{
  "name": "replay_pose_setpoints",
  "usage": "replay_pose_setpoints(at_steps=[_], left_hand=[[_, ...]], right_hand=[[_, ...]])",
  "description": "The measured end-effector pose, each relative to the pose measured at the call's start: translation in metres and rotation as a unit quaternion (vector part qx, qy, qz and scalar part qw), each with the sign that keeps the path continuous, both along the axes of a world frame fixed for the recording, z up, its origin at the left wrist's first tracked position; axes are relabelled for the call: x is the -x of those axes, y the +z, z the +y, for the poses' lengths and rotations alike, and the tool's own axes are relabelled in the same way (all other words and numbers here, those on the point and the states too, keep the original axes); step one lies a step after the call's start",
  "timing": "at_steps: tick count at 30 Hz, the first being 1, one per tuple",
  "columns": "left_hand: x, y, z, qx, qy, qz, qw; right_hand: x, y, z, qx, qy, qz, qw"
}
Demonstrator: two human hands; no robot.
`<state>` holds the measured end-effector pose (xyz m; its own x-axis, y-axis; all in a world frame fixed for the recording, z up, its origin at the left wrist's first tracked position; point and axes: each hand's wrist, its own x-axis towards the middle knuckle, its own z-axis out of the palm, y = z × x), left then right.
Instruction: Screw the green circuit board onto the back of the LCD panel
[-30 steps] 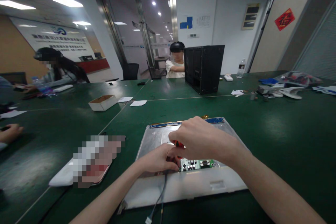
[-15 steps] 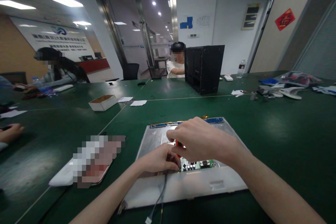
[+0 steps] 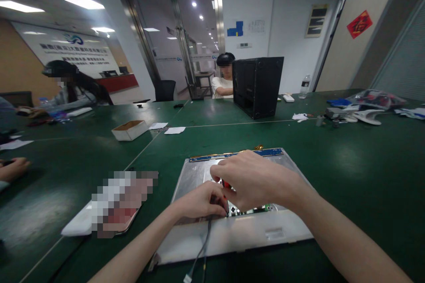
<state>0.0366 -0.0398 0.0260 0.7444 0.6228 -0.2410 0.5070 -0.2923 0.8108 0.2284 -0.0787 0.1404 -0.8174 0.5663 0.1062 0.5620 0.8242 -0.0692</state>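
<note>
A silver metal panel, the back of a flat screen, lies on the green table in front of me. A small green circuit board sits near its front edge, mostly covered by my hands. My right hand is closed round a red-handled screwdriver that points down at the board. My left hand is pinched at the board's left end, beside the screwdriver tip, where a thin grey cable runs off toward me.
A white object lies left of the panel. Farther back stand a cardboard box, paper slips and a black computer case. Loose parts lie at right. Two people sit at the far side; another person's hand rests at left.
My right hand has lowered and shifted slightly toward me, now covering most of the green board. My left hand has stayed put.
</note>
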Motion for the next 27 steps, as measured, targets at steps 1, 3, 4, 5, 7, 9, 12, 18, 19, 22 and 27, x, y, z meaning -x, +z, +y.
replay_pose_setpoints(at_steps=[1,3,4,5,7,9,12,18,19,22,27], left_hand=[[0.0000,0.0001,-0.0005,0.004,0.004,-0.001,1.000],[-0.0001,0.0009,-0.0017,0.011,0.014,-0.004,1.000],[-0.0003,0.0016,-0.0024,0.014,0.020,-0.004,1.000],[-0.0004,0.0024,-0.0029,0.016,0.024,-0.003,1.000],[-0.0007,0.0039,-0.0034,0.014,0.026,-0.003,1.000],[-0.0007,0.0046,-0.0028,0.001,0.017,-0.002,1.000],[-0.0001,0.0029,-0.0008,-0.018,-0.002,-0.002,1.000],[0.0005,-0.0011,-0.0003,-0.007,-0.002,0.003,1.000],[0.0002,-0.0004,-0.0011,-0.008,0.004,0.004,1.000],[-0.0009,0.0031,-0.0036,-0.007,0.019,0.009,1.000],[-0.0019,0.0038,-0.0035,-0.003,0.019,-0.001,1.000]], right_hand=[[0.0004,-0.0001,0.0004,-0.005,-0.002,0.002,1.000],[0.0012,-0.0002,0.0010,-0.018,-0.011,0.008,1.000],[0.0015,-0.0003,0.0013,-0.023,-0.016,0.012,1.000],[0.0017,-0.0004,0.0015,-0.026,-0.020,0.014,0.999],[0.0015,-0.0003,0.0014,-0.024,-0.024,0.017,0.999],[0.0006,0.0000,0.0008,-0.013,-0.019,0.015,1.000],[-0.0015,0.0003,-0.0003,0.000,-0.003,0.010,1.000],[-0.0002,-0.0018,0.0012,-0.022,0.004,0.013,1.000],[0.0007,-0.0019,0.0015,-0.028,-0.002,0.016,0.999],[0.0025,-0.0011,0.0015,-0.040,-0.016,0.020,0.999],[-0.0002,0.0003,0.0005,-0.028,-0.015,0.015,0.999]])
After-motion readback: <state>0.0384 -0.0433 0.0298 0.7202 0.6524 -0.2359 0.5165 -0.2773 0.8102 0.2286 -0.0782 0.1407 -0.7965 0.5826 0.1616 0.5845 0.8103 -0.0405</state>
